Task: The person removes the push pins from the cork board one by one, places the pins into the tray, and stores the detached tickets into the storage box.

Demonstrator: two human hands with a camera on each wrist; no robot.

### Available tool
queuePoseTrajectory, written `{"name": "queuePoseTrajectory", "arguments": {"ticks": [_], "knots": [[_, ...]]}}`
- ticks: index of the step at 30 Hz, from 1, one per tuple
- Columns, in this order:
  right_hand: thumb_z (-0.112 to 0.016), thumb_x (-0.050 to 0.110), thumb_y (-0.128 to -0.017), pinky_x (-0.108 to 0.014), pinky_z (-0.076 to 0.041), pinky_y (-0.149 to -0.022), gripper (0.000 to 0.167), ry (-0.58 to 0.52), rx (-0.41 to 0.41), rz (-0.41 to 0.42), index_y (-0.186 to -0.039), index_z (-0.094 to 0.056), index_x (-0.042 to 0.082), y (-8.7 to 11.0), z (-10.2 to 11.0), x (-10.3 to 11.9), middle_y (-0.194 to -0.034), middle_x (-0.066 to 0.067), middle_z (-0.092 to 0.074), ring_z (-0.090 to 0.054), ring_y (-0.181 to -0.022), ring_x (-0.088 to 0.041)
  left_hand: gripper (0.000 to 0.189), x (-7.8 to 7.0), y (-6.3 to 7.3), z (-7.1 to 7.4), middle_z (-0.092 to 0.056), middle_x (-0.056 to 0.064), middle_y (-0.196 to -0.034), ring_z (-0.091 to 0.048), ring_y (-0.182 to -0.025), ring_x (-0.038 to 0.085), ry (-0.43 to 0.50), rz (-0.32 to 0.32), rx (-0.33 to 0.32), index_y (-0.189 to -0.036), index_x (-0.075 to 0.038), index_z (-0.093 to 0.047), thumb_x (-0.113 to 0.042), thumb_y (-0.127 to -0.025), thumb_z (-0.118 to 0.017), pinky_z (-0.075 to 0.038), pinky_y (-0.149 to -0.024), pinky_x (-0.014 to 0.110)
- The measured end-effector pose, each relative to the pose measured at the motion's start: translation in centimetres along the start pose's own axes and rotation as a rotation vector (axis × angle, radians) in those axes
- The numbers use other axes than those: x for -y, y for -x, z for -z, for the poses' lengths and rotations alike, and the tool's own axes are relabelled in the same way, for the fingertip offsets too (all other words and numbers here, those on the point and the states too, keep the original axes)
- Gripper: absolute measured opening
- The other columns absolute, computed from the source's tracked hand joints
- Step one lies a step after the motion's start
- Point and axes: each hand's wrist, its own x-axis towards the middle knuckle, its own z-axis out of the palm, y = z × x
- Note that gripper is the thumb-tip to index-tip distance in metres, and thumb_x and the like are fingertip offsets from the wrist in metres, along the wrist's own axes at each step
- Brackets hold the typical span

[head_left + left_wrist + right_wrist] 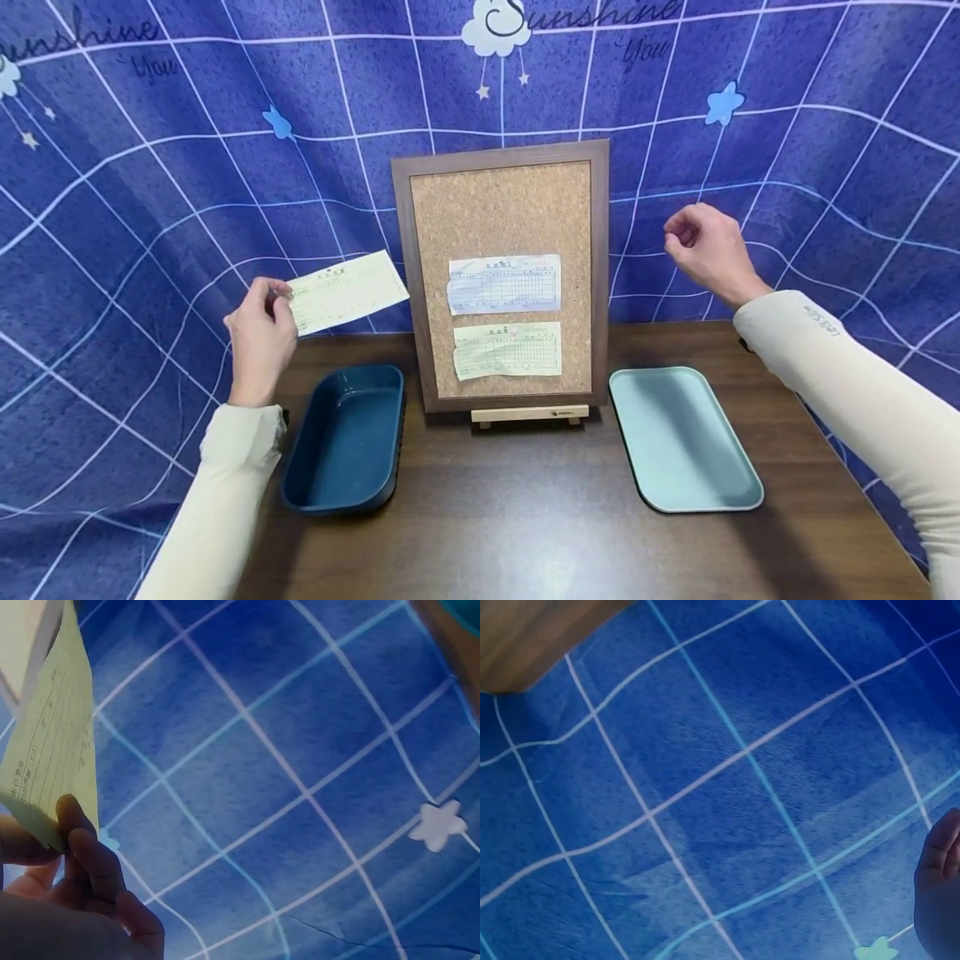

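My left hand (260, 333) pinches a pale yellow-green receipt slip (347, 292) by its left end, up above the navy tray and left of the framed cork board (502, 217). In the left wrist view the slip (56, 742) stands nearly edge-on between thumb and fingers. Pinned to the board are a bluish receipt slip (504, 285) and, below it, a greenish receipt slip (507, 350). Raised to the right of the board, my right hand (712, 250) has curled fingers with nothing visible in them. Only part of that hand (939, 892) shows in the right wrist view.
A deep navy tray (300, 483) sits on the brown table (510, 517) left of the board, and a shallow mint tray (686, 442) on the right. The board leans on a small wooden stand (530, 414). Behind everything hangs a blue grid-patterned curtain (187, 108).
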Motion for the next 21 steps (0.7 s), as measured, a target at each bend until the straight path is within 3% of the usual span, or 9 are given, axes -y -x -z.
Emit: {"name": "queuePoseTrajectory", "arguments": {"ticks": [4,10,17,21], "knots": [[-0.062,0.003,-0.080,-0.021,-0.035,-0.063,0.006,0.013,0.044,-0.045,-0.085,-0.064,0.000,1.0,0.0,-0.6,-0.078,-0.011,-0.058,-0.051,-0.068,-0.019,0.017,1.6,1.5,0.7,-0.060,0.016,-0.077,-0.053,-0.073,0.035,-0.030,0.001,0.049,-0.094,-0.001,-0.060,-0.001,-0.088,-0.044,-0.024,-0.081,0.054],[-0.063,0.000,-0.078,-0.020,-0.035,-0.062,0.005,0.016,0.059,-0.066,-0.083,-0.065,0.001,2.9,-0.3,-1.8,-0.076,-0.009,-0.058,-0.052,-0.066,-0.020,0.014,3.9,4.3,1.2,-0.060,0.015,-0.074,-0.052,-0.067,0.033,-0.079,-0.016,0.087,-0.088,-0.001,-0.060,0.003,-0.085,-0.047,-0.023,-0.072,0.051],[-0.063,-0.001,-0.077,-0.017,-0.035,-0.062,0.007,0.001,0.089,-0.074,-0.081,-0.065,0.003,5.5,-1.4,-2.9,-0.076,-0.007,-0.059,-0.053,-0.066,-0.020,0.013,5.1,7.5,2.2,-0.057,0.012,-0.067,-0.052,-0.063,0.031,-0.116,-0.011,0.123,-0.084,-0.002,-0.060,0.003,-0.083,-0.048,-0.023,-0.067,0.048],[-0.065,-0.003,-0.075,-0.016,-0.035,-0.061,0.009,0.002,0.097,-0.084,-0.080,-0.065,0.004,7.1,-2.1,-3.2,-0.074,-0.006,-0.059,-0.053,-0.064,-0.019,0.013,5.6,9.1,2.9,-0.060,0.016,-0.070,-0.055,-0.068,0.037,-0.151,-0.007,0.150,-0.085,0.000,-0.062,0.003,-0.083,-0.050,-0.024,-0.067,0.050]]}}
